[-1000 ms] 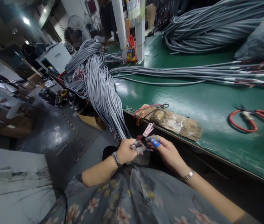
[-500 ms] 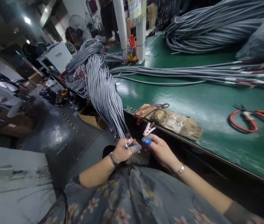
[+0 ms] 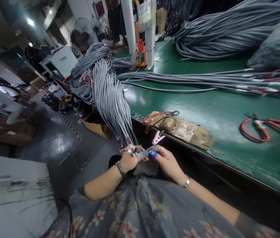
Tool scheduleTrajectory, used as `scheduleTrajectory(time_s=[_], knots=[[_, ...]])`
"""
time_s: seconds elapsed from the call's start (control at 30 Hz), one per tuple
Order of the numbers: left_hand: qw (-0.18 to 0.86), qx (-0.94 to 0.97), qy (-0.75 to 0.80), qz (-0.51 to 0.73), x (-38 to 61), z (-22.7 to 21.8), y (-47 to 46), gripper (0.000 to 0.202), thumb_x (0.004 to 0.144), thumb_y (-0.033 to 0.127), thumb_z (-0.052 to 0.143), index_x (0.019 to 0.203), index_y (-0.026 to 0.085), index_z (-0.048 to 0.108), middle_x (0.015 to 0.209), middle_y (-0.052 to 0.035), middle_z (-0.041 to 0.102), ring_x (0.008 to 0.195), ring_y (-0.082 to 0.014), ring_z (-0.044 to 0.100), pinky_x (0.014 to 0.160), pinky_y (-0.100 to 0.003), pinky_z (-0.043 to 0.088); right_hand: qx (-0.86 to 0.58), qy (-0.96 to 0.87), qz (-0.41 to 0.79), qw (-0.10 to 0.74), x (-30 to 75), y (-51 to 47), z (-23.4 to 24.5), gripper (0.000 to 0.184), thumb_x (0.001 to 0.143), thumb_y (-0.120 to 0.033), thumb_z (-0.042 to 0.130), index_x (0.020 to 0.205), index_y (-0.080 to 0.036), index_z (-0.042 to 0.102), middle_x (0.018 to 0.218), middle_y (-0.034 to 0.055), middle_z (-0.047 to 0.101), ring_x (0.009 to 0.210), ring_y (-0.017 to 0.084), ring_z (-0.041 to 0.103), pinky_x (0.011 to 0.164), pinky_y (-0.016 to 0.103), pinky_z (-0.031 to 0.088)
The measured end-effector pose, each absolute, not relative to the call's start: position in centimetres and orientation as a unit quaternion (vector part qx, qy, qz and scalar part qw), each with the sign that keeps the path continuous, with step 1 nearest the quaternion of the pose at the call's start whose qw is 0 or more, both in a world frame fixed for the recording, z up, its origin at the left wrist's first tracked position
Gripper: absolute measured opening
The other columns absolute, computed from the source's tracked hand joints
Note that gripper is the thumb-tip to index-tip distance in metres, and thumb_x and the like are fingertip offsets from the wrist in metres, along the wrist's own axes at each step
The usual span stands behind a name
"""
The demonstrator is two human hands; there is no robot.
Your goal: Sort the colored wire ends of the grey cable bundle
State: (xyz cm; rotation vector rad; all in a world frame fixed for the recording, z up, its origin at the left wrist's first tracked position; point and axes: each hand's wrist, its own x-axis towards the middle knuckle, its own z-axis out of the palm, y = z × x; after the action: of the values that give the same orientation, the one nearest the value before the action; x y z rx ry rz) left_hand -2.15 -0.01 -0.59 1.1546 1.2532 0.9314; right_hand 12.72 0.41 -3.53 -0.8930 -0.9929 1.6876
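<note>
My left hand (image 3: 130,160) is closed around the stripped end of a grey cable, and thin coloured wires (image 3: 140,149) fan out past its fingers. Its thumb has a grey wrap. Close beside it, my right hand (image 3: 164,160) pinches with a blue-taped thumb and a covered forefinger; whatever lies between those tips is too small to make out. Many grey cables (image 3: 110,96) hang in a thick bundle over the table edge, their ends reaching my left hand. A pale pink clip (image 3: 157,137) shows at the edge just beyond my right hand.
A worn wooden block (image 3: 184,130) with red and black leads lies along the edge of the green table (image 3: 219,112). Red-handled pliers (image 3: 259,127) rest to the right. Farther back are a large cable coil (image 3: 224,33) and a white post (image 3: 150,46). A cardboard box (image 3: 96,125) stands on the floor.
My right hand has shifted slightly left, so its fingertips now meet the left thumb. More coloured wires show above my left hand. The view has moved a little.
</note>
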Motion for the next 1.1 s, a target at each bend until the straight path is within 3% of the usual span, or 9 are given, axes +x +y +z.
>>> scheduleTrajectory(time_s=[0.23, 0.5, 0.8, 0.97, 1.1], knots=[[0.523, 0.583, 0.519, 0.343, -3.5, -2.0, -0.3, 0.038, 0.069, 0.050, 0.073, 0.065, 0.013, 0.068, 0.060, -0.0049, 0.067, 0.056, -0.0130, 0.061, 0.055, -0.022, 0.047, -0.363, -0.432, 0.705, 0.430, 12.2, 1.3, -2.7, 0.040, 0.058, -0.055, 0.079, 0.066, -0.020, 0.063, 0.059, -0.0015, 0.061, 0.053, 0.013, 0.052, 0.057, 0.029, 0.043], [0.562, 0.441, 0.548, 0.435, -1.8, -0.3, -0.3, 0.049, 0.050, 0.059, 0.079, 0.058, 0.014, 0.061, 0.048, -0.0025, 0.062, 0.045, -0.0133, 0.058, 0.051, -0.025, 0.051, -0.395, -0.414, 0.686, 0.450, 12.3, 1.5, -3.1, 0.046, 0.055, -0.061, 0.078, 0.067, -0.019, 0.063, 0.063, -0.0006, 0.061, 0.059, 0.014, 0.050, 0.060, 0.029, 0.042], [0.537, 0.428, 0.555, 0.469, -1.7, -1.0, -0.2, 0.046, 0.056, 0.057, 0.077, 0.054, 0.014, 0.060, 0.047, -0.0028, 0.061, 0.042, -0.0119, 0.056, 0.049, -0.025, 0.050, -0.396, -0.374, 0.695, 0.470, 12.2, 1.2, -3.2, 0.043, 0.054, -0.057, 0.080, 0.063, -0.019, 0.062, 0.057, -0.0034, 0.053, 0.052, 0.010, 0.039, 0.053, 0.026, 0.034], [0.556, 0.442, 0.544, 0.447, -1.6, -0.4, -0.1, 0.048, 0.055, 0.058, 0.077, 0.055, 0.014, 0.060, 0.046, -0.0023, 0.060, 0.042, -0.0117, 0.055, 0.049, -0.026, 0.050, -0.372, -0.360, 0.725, 0.454, 12.0, 1.4, -2.8, 0.042, 0.056, -0.054, 0.080, 0.074, -0.019, 0.066, 0.061, -0.0019, 0.058, 0.053, 0.012, 0.044, 0.053, 0.027, 0.034], [0.568, 0.442, 0.551, 0.422, -1.6, 0.3, -0.1, 0.049, 0.052, 0.059, 0.078, 0.055, 0.014, 0.059, 0.045, -0.0020, 0.059, 0.041, -0.0118, 0.055, 0.049, -0.026, 0.050, -0.350, -0.348, 0.750, 0.440, 11.8, 1.4, -2.3, 0.036, 0.061, -0.050, 0.078, 0.071, -0.019, 0.062, 0.055, -0.0022, 0.057, 0.052, 0.013, 0.048, 0.055, 0.029, 0.037]])
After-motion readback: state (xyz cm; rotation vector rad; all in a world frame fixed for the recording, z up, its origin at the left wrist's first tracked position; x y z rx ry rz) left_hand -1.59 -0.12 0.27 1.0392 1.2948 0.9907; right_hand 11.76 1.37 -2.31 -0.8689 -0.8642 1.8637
